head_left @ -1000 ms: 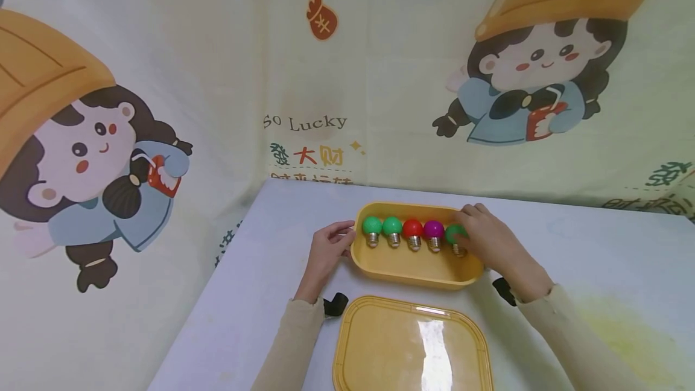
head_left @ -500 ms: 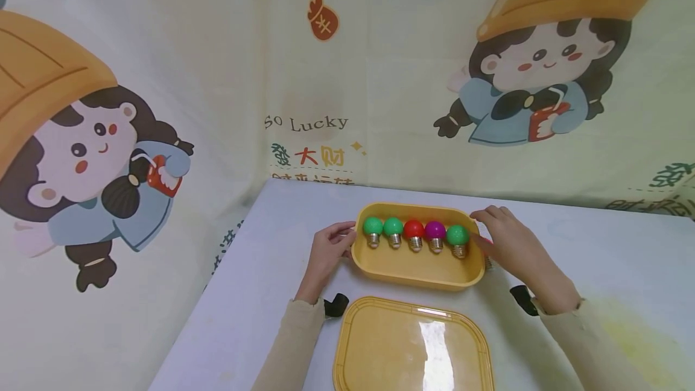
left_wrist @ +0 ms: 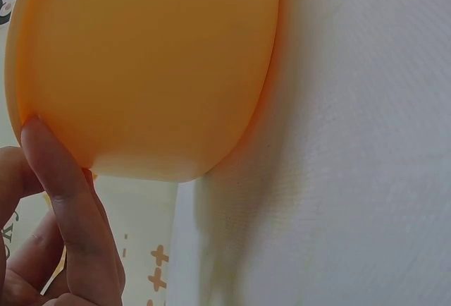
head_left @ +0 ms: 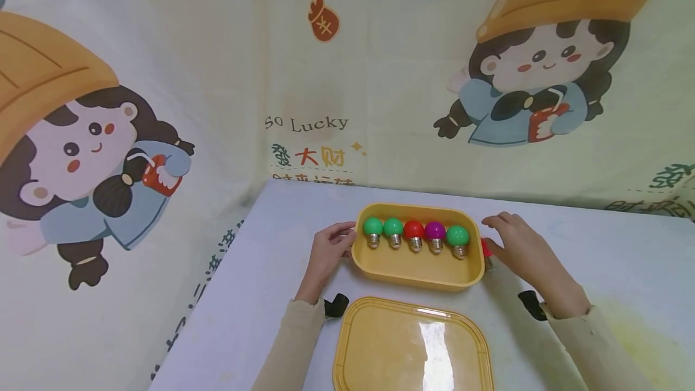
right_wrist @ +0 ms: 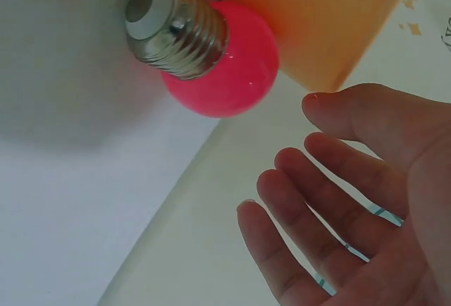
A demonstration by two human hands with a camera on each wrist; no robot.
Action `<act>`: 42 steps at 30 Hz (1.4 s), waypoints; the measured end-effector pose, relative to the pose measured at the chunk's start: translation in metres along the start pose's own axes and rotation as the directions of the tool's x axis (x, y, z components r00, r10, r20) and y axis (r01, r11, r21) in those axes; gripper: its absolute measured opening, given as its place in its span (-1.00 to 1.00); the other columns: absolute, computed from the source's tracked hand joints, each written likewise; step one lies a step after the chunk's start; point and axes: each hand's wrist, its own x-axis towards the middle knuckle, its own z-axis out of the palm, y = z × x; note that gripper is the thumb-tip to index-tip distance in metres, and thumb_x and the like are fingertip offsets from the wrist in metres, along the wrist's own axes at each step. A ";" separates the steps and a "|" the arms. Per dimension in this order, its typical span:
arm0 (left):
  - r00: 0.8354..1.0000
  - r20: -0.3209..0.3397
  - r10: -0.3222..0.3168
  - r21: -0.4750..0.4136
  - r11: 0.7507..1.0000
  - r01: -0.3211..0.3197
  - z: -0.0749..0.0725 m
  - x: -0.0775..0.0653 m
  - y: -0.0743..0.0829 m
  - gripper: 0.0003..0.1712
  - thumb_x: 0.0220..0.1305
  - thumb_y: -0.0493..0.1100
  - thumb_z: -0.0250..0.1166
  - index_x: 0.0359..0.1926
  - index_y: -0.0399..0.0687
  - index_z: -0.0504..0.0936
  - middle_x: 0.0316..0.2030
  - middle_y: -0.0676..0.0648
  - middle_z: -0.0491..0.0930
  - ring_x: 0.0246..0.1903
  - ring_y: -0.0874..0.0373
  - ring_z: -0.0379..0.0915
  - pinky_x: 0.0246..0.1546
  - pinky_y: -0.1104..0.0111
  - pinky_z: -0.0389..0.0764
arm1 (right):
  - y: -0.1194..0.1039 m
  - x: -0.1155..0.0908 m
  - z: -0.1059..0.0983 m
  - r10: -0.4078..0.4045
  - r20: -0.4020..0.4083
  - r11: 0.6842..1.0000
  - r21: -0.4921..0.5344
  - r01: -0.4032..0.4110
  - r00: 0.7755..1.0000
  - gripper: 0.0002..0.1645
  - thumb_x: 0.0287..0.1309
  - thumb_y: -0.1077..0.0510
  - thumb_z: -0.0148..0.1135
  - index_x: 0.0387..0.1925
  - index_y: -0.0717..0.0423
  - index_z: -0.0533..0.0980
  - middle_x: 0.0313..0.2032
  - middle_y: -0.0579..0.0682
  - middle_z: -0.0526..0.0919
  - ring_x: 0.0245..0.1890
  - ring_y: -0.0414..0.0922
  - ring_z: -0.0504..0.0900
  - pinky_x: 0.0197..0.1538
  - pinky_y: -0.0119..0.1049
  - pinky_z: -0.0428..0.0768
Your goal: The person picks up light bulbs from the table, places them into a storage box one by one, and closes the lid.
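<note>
A yellow box (head_left: 418,279) holds a row of small light bulbs with metal screw bases. From left to right they are green (head_left: 373,227), green (head_left: 393,227), red (head_left: 414,229), purple (head_left: 435,231) and green (head_left: 458,236). Outside, by the box's right end, lies a pinkish-red bulb (right_wrist: 236,66), partly hidden in the head view. My left hand (head_left: 327,253) touches the box's left end; the left wrist view shows a fingertip (left_wrist: 35,133) against its wall. Beside the red bulb my right hand (head_left: 523,255) hovers with fingers spread and nothing in it.
A flat yellow lid (head_left: 391,349) lies on the white table (head_left: 250,294) in front of the box. Behind the table hangs a printed cloth (head_left: 407,95). Dark camera mounts (head_left: 336,305) sit at both wrists.
My right hand has let go of the rightmost green bulb, which stays in the box. That hand has drawn back to the right, over the box's end. My left hand stays put.
</note>
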 end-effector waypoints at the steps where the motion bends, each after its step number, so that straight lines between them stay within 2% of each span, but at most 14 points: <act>1: 1.000 0.000 -0.002 0.004 1.000 0.002 0.000 0.000 0.000 -0.63 0.32 -0.18 0.34 0.11 -0.22 0.65 -0.13 -0.17 0.62 -0.43 0.19 0.55 -0.50 0.46 0.63 | 0.001 -0.001 0.001 0.004 0.003 1.000 0.000 -0.004 1.000 -0.50 0.08 0.24 0.45 0.04 0.39 0.53 -0.08 0.30 0.59 -0.03 0.24 0.52 -0.02 0.21 0.62; 14: 1.000 0.001 -0.021 0.018 1.000 0.021 0.002 0.001 0.001 -0.63 0.32 -0.18 0.33 0.11 -0.21 0.64 -0.13 -0.16 0.62 -0.43 0.20 0.55 -0.49 0.46 0.63 | 0.011 -0.002 0.012 0.054 0.040 0.996 0.066 -0.056 0.998 -0.54 0.09 0.22 0.41 -0.02 0.42 0.54 -0.16 0.31 0.60 -0.20 0.20 0.62 -0.11 0.15 0.66; 20: 1.000 0.022 -0.020 0.028 0.999 0.019 0.000 0.002 0.003 -0.63 0.34 -0.27 0.28 0.12 -0.34 0.61 -0.13 -0.20 0.61 -0.41 0.10 0.56 -0.47 0.35 0.66 | 0.012 -0.001 0.014 0.062 0.089 0.992 0.108 -0.071 0.994 -0.57 0.12 0.20 0.39 -0.05 0.42 0.54 -0.22 0.25 0.61 -0.25 0.15 0.63 -0.15 0.11 0.68; 24: 1.000 0.020 -0.020 0.031 0.999 0.019 0.000 0.001 0.003 -0.63 0.34 -0.26 0.29 0.13 -0.33 0.61 -0.12 -0.20 0.61 -0.42 0.15 0.56 -0.44 0.29 0.69 | 0.012 0.000 0.017 0.050 0.103 0.987 0.148 -0.065 0.993 -0.64 0.16 0.22 0.33 -0.12 0.45 0.56 -0.28 0.23 0.64 -0.31 0.11 0.65 -0.20 0.06 0.69; 27: 1.000 0.009 -0.017 0.026 1.000 0.016 0.001 0.000 0.002 -0.63 0.34 -0.22 0.31 0.13 -0.26 0.63 -0.11 -0.18 0.61 -0.45 0.23 0.53 -0.45 0.34 0.68 | 0.012 -0.001 0.019 0.056 0.109 0.981 0.181 -0.076 0.992 -0.67 0.19 0.23 0.29 -0.13 0.48 0.56 -0.28 0.26 0.66 -0.32 0.10 0.66 -0.22 0.03 0.69; 33: 1.000 -0.008 -0.010 0.027 1.000 0.010 0.001 -0.001 0.003 -0.65 0.33 -0.20 0.32 0.10 -0.20 0.66 -0.13 -0.17 0.62 -0.45 0.24 0.54 -0.50 0.45 0.63 | 0.013 -0.001 0.024 0.105 0.134 0.965 0.227 -0.134 0.985 -0.59 0.24 0.19 0.28 -0.05 0.50 0.53 -0.19 0.35 0.66 -0.26 0.16 0.66 -0.21 0.01 0.71; 38: 1.000 -0.013 -0.025 0.023 0.999 0.025 0.001 -0.001 0.003 -0.67 0.33 -0.21 0.31 0.09 -0.17 0.66 -0.14 -0.15 0.62 -0.46 0.22 0.54 -0.50 0.44 0.64 | 0.013 -0.003 0.028 0.121 0.117 0.954 0.259 -0.148 0.986 -0.58 0.25 0.19 0.29 -0.02 0.49 0.54 -0.14 0.38 0.65 -0.23 0.18 0.67 -0.24 -0.04 0.73; 42: 1.000 -0.012 -0.019 0.025 0.999 0.020 0.001 -0.001 0.003 -0.66 0.33 -0.21 0.31 0.10 -0.19 0.65 -0.14 -0.16 0.62 -0.44 0.23 0.55 -0.50 0.45 0.64 | 0.014 -0.006 0.026 0.090 0.073 0.954 0.281 -0.107 0.993 -0.59 0.22 0.21 0.31 -0.03 0.50 0.55 -0.12 0.41 0.63 -0.25 0.19 0.69 -0.27 -0.03 0.73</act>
